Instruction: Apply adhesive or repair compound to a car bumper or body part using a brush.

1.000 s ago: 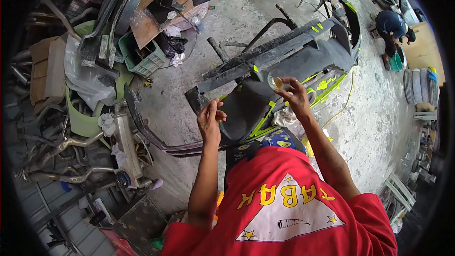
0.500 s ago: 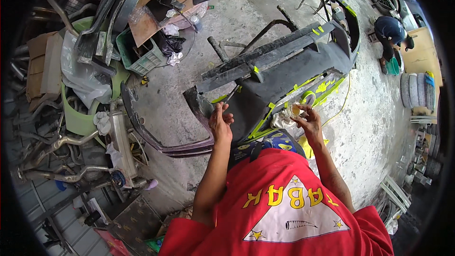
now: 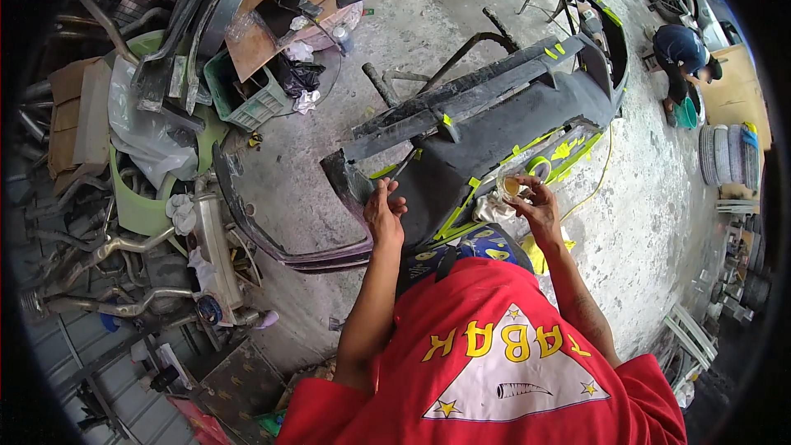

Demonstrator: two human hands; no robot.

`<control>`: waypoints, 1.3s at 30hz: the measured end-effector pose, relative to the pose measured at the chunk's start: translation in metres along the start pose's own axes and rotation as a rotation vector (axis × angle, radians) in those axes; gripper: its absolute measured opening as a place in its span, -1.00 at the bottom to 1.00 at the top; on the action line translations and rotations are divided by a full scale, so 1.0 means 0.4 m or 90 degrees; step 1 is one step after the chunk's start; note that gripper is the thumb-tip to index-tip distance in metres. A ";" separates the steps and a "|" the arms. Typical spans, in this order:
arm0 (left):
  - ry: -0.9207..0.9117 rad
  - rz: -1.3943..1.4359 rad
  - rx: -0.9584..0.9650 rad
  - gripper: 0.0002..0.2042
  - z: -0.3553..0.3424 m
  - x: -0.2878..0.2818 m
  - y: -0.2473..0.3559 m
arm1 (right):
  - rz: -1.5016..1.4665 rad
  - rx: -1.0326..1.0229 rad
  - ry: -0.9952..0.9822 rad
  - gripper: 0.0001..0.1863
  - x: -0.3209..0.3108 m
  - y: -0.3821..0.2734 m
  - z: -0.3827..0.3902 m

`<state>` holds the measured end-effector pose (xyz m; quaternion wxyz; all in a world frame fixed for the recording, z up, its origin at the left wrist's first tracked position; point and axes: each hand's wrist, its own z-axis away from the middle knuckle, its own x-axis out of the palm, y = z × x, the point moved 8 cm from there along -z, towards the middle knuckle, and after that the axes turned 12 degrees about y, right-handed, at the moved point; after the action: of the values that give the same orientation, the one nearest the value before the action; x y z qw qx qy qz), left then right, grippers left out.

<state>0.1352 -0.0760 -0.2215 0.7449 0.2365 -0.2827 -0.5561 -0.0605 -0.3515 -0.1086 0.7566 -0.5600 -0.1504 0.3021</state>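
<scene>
A dark grey car bumper [image 3: 494,128] lies across a stand in front of me, with bits of yellow-green tape [image 3: 449,222] along its edges. My left hand [image 3: 385,213] is closed on a slim dark stick-like tool [image 3: 404,164], whose tip is over the bumper's left part; its exact kind is unclear. My right hand [image 3: 539,208] grips a small clear cup [image 3: 512,187] with amber liquid in it, held above the bumper's near edge. Just beyond the cup rests a roll of tape [image 3: 540,168]. A whitish crumpled cloth [image 3: 493,208] sits beneath the cup.
Exhaust pipes and a muffler [image 3: 216,251] are piled at left. Behind them stand a green crate [image 3: 243,91] and loose car panels [image 3: 177,33]. A thin purple-edged trim piece [image 3: 280,251] curves near my left arm. At far right a person [image 3: 682,53] bends by a green bucket [image 3: 685,114] and stacked tyres [image 3: 725,155].
The cup in my right hand has shifted slightly left and up and shows more of its inside. My left hand and its tool stay nearly still.
</scene>
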 end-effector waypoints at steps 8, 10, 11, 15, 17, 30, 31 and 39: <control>-0.003 0.011 0.004 -0.59 -0.007 0.002 -0.006 | 0.007 -0.005 0.002 -0.61 0.008 -0.010 0.001; -0.004 0.010 0.005 -0.59 -0.009 0.000 -0.006 | -0.018 0.007 -0.003 -0.60 0.010 -0.007 0.003; -0.008 0.008 0.004 -0.59 -0.008 0.001 -0.006 | -0.018 0.007 -0.001 -0.60 0.008 -0.004 0.002; -0.005 0.008 -0.004 -0.59 -0.007 0.000 -0.011 | -0.016 0.006 0.000 -0.60 0.006 0.001 0.002; -0.005 0.013 -0.009 -0.59 -0.009 -0.003 -0.014 | -0.027 0.005 0.002 -0.60 0.008 -0.001 0.003; -0.022 0.010 -0.010 -0.62 0.006 0.006 0.003 | -0.036 0.023 -0.007 -0.61 0.015 -0.004 0.004; -0.022 0.010 -0.010 -0.62 0.008 0.006 0.005 | -0.029 0.027 -0.011 -0.62 0.015 -0.001 0.004; -0.028 -0.030 0.058 -0.64 0.031 0.011 0.024 | -0.024 0.011 -0.010 -0.61 0.022 -0.012 0.002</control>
<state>0.1342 -0.0783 -0.2054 0.7135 0.2647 -0.3185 -0.5652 -0.0528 -0.3461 -0.1048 0.7660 -0.5480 -0.1644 0.2932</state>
